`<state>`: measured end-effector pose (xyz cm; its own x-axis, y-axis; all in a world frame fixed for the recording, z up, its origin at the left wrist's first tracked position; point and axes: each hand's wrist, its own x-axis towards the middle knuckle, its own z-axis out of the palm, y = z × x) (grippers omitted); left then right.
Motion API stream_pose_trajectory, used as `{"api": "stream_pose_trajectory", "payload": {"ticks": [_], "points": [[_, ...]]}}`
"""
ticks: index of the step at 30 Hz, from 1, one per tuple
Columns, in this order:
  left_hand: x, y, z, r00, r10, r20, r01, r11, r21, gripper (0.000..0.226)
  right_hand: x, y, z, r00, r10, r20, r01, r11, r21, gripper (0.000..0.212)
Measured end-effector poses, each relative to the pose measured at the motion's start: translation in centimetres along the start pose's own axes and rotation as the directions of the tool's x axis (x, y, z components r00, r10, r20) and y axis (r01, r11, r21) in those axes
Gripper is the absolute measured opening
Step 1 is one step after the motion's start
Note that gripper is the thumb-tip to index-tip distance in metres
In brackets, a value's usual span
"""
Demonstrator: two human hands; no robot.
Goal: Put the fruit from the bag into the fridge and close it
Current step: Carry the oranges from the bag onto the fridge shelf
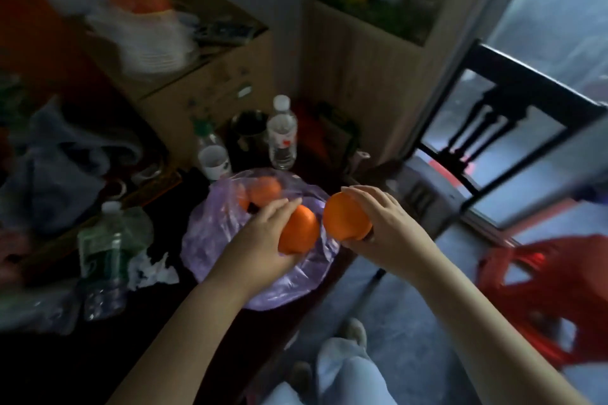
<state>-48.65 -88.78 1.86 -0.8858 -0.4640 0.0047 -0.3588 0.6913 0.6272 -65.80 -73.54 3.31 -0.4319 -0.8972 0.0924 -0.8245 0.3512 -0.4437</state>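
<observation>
Two oranges are out of the bag: one (300,229) sits in the left hand (263,233), whose grip is closed around it, and the other (345,219) is held the same way by the right hand (383,223). Both hang just above the purple plastic bag (230,240), which lies open on the dark counter (184,322) with at least one more orange (265,189) still inside. This looks like the unloading step, fruit in hand and not yet carried off. No fridge is in view, so the next move calls for turning to find it while keeping both fruits secure. Around the bag the counter is crowded with water bottles (282,133), a paper cup (215,162) and a cardboard box (204,82). A dark chair (493,102) stands beside a bright doorway.
</observation>
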Motion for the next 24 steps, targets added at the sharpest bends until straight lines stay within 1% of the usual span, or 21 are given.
{"api": "stream_pose_trajectory", "payload": {"ticks": [3,5,8,11,15,17,21,23,24], "points": [[0.5,3.2,0.9,0.988,0.151,0.046,-0.151,0.989,-0.002,0.082,-5.4,0.5,-2.0,0.985,0.114,-0.126,-0.117,0.993,-0.018,0.079],[0.6,6.1,1.6,0.963,0.257,0.081,-0.257,0.966,-0.014,0.084,-9.2,0.6,-3.6,0.960,0.188,-0.208,-0.198,0.980,-0.029,0.079],[0.1,10.9,3.3,0.893,0.426,0.146,-0.426,0.904,-0.034,0.082,-15.2,0.3,-5.8,0.906,0.288,-0.311,-0.318,0.947,-0.049,0.078],[-1.8,15.9,5.5,0.802,0.562,0.204,-0.559,0.826,-0.077,0.079,-22.1,-0.7,-7.5,0.827,0.379,-0.416,-0.435,0.899,-0.044,0.078],[-6.5,22.0,8.9,0.648,0.712,0.270,-0.698,0.697,-0.162,0.081,-32.1,-3.3,-8.6,0.694,0.475,-0.541,-0.574,0.819,-0.019,0.075],[-9.8,25.1,10.4,0.558,0.768,0.313,-0.752,0.628,-0.200,0.083,-37.5,-5.3,-8.7,0.605,0.523,-0.600,-0.648,0.761,0.010,0.076],[-18.2,30.6,12.8,0.361,0.853,0.377,-0.831,0.478,-0.285,0.083,-48.2,-10.9,-8.7,0.471,0.593,-0.653,-0.765,0.643,0.033,0.072],[-21.5,32.0,13.5,0.300,0.871,0.390,-0.846,0.432,-0.314,0.081,-51.9,-13.3,-8.5,0.428,0.613,-0.664,-0.813,0.582,0.014,0.078],[-23.6,32.8,13.9,0.241,0.893,0.380,-0.864,0.376,-0.335,0.080,-54.1,-15.0,-8.3,0.386,0.639,-0.666,-0.846,0.533,0.021,0.080]]}}
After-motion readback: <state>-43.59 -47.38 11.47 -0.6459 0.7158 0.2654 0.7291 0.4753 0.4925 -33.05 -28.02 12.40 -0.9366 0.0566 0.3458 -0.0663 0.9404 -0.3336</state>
